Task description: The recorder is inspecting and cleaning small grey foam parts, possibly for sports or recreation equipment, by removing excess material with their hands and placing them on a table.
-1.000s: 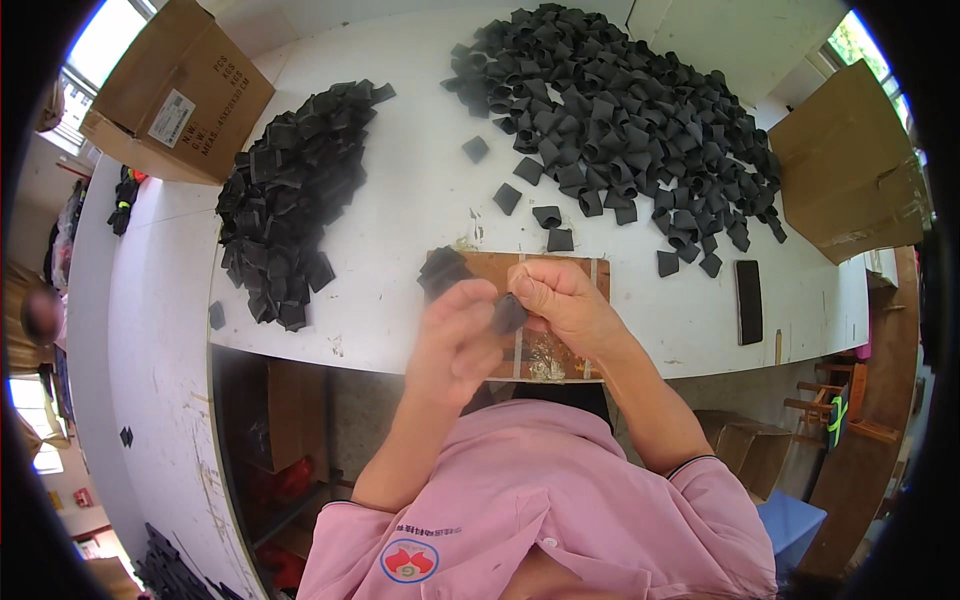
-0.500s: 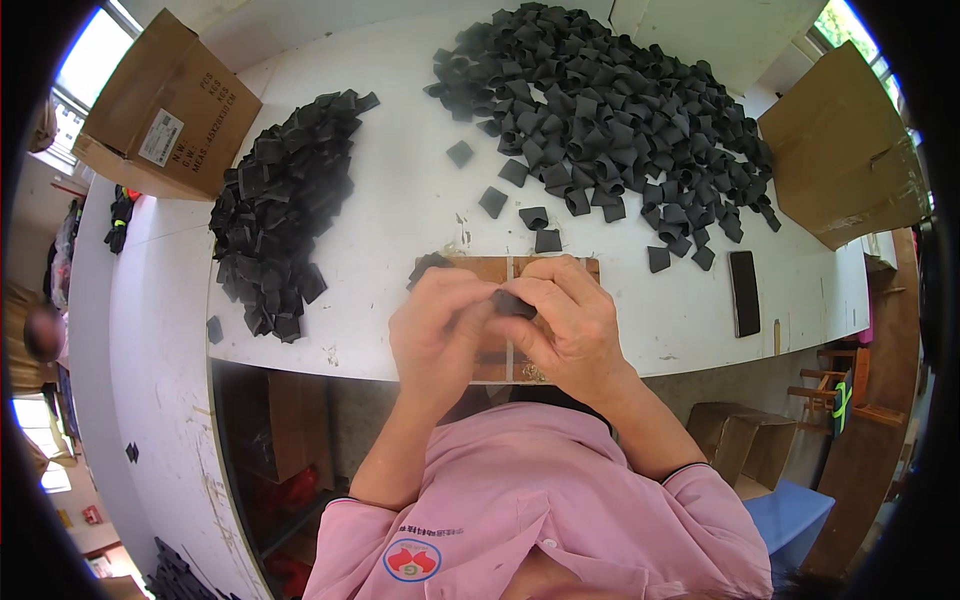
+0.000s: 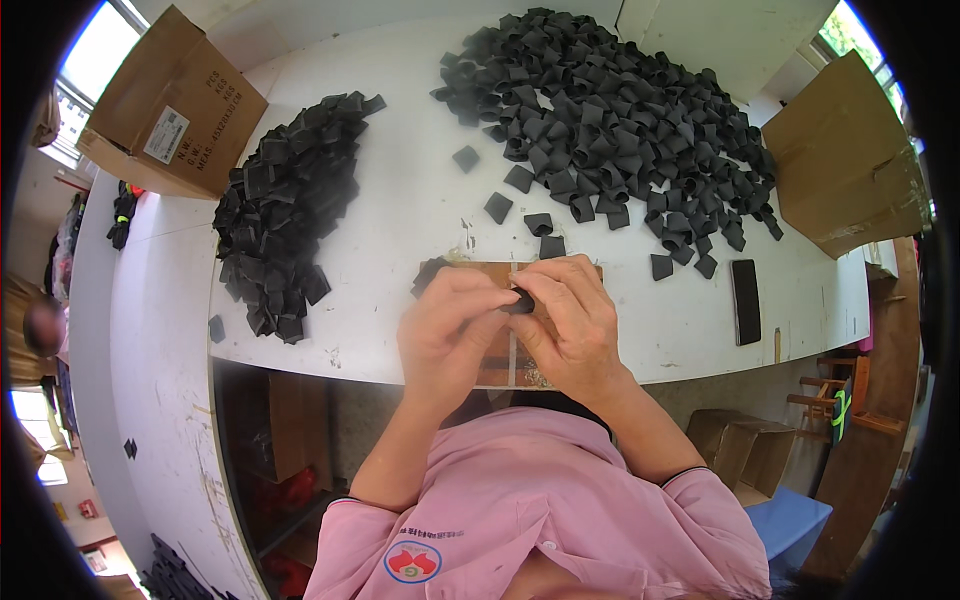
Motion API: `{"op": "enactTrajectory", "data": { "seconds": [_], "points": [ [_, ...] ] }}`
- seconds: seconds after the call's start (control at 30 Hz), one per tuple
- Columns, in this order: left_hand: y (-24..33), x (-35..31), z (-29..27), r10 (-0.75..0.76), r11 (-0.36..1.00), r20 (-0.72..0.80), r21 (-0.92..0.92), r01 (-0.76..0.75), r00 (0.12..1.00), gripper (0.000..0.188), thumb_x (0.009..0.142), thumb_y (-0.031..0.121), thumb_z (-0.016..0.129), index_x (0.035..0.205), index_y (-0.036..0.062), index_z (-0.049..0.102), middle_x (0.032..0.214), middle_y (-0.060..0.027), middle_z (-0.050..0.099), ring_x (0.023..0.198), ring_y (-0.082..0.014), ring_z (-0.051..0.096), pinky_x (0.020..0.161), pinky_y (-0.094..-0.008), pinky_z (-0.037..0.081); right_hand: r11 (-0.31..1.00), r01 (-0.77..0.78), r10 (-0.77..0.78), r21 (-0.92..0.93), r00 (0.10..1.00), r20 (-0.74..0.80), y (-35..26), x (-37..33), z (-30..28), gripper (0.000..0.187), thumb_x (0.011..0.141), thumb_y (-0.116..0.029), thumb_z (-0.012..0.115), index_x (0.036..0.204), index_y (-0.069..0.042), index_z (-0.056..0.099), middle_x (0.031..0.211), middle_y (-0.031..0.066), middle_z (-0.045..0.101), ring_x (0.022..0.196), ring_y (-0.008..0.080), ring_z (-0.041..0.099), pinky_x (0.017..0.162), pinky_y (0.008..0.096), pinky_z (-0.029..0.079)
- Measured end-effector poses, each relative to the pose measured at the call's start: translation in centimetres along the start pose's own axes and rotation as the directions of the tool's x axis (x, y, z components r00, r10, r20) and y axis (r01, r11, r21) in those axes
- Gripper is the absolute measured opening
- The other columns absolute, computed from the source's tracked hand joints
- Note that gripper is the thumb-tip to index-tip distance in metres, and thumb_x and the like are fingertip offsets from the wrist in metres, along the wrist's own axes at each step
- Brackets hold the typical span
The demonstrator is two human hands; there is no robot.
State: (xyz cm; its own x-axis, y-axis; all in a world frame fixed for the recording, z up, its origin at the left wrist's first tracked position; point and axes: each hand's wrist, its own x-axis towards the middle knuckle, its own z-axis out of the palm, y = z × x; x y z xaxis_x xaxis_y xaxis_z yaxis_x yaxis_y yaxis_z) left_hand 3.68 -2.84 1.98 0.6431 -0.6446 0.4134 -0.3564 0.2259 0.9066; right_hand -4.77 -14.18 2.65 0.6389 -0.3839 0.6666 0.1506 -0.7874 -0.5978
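Between my two hands is a small black fabric loop point(image 3: 522, 303), partly covered by my fingers. My left hand point(image 3: 445, 335) pinches its left side with thumb and forefinger. My right hand point(image 3: 570, 320) is closed round its right side, fingertips bent over the top. Both hands are just above a brown wooden board point(image 3: 494, 376) that has a pale strip down its middle. Another dark piece point(image 3: 430, 274) lies at the board's far left corner, beside my left knuckles. Several loose black loops point(image 3: 538, 224) are spread on the table beyond my hands.
A large heap of black loops point(image 3: 600, 120) covers the table's far right. Flat black pieces point(image 3: 285, 215) are piled at the left. Cardboard boxes stand at the left point(image 3: 170, 110) and right point(image 3: 850, 160). A dark phone point(image 3: 745, 301) lies right of my hands on the white table point(image 3: 400, 180).
My fingers have shifted on the loop, and less of it shows between them. My left hand has moved slightly right. The whole view has shifted a little.
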Motion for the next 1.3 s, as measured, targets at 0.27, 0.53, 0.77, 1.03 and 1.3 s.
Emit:
{"op": "enactTrajectory", "data": {
  "seconds": [0.27,0.53,0.77,1.03,1.3],
  "points": [
    [0.1,0.4,0.1,0.069,0.994,0.015,0.080,-0.070,0.998,0.014,0.073,-0.002,0.063,0.087,0.0006,0.064,0.081,-0.0071,0.056,0.077,-0.0142,0.052,0.066,-0.0208,0.040,0.992,0.053,-0.059,0.111,0.997,0.052,1.2,-0.9,1.0,0.022,0.063,-0.002,0.066,0.082,0.000,0.056,0.080,0.0090,0.055,0.069,0.0254,0.053,0.057,0.0317,0.044],
    [-0.2,-1.0,-0.2,-0.178,0.870,-0.192,-0.490,0.063,0.965,0.013,0.083,0.012,0.057,0.088,-0.0008,0.059,0.085,-0.0094,0.055,0.081,-0.0184,0.050,0.075,-0.0297,0.039,0.994,0.054,-0.061,0.091,0.996,0.070,-0.7,0.3,0.3,0.021,0.065,-0.005,0.066,0.083,0.000,0.056,0.078,0.0095,0.054,0.069,0.0242,0.053,0.056,0.0306,0.045],
    [-0.3,-1.7,0.1,-0.387,0.635,-0.158,-0.761,0.138,0.908,0.013,0.084,0.011,0.055,0.090,-0.0002,0.057,0.088,-0.0106,0.054,0.085,-0.0204,0.049,0.080,-0.0312,0.038,0.991,0.132,-0.131,-0.002,0.989,0.063,-0.3,0.2,0.4,0.023,0.062,-0.001,0.067,0.082,0.000,0.057,0.075,0.0087,0.054,0.065,0.0226,0.052,0.052,0.0294,0.044],
    [-0.9,-2.2,-0.2,-0.122,0.946,-0.187,-0.321,0.057,0.975,0.013,0.081,0.009,0.060,0.085,-0.0028,0.058,0.087,-0.0109,0.054,0.081,-0.0158,0.050,0.072,-0.0238,0.039,0.971,-0.013,0.000,0.240,0.998,0.055,1.5,-1.7,1.1,0.014,0.070,0.002,0.062,0.084,0.001,0.060,0.072,0.0097,0.056,0.063,0.0224,0.052,0.054,0.0291,0.042],
    [-1.7,-2.2,-0.3,-0.092,0.972,-0.284,-0.232,0.024,0.954,0.011,0.081,0.007,0.060,0.083,-0.0028,0.057,0.086,-0.0107,0.054,0.080,-0.0149,0.050,0.073,-0.0246,0.038,0.989,0.001,-0.015,0.148,0.996,0.091,0.4,-0.4,0.5,0.016,0.064,0.000,0.066,0.078,0.000,0.058,0.071,0.0081,0.055,0.064,0.0223,0.051,0.052,0.0297,0.042]
  ]
}}
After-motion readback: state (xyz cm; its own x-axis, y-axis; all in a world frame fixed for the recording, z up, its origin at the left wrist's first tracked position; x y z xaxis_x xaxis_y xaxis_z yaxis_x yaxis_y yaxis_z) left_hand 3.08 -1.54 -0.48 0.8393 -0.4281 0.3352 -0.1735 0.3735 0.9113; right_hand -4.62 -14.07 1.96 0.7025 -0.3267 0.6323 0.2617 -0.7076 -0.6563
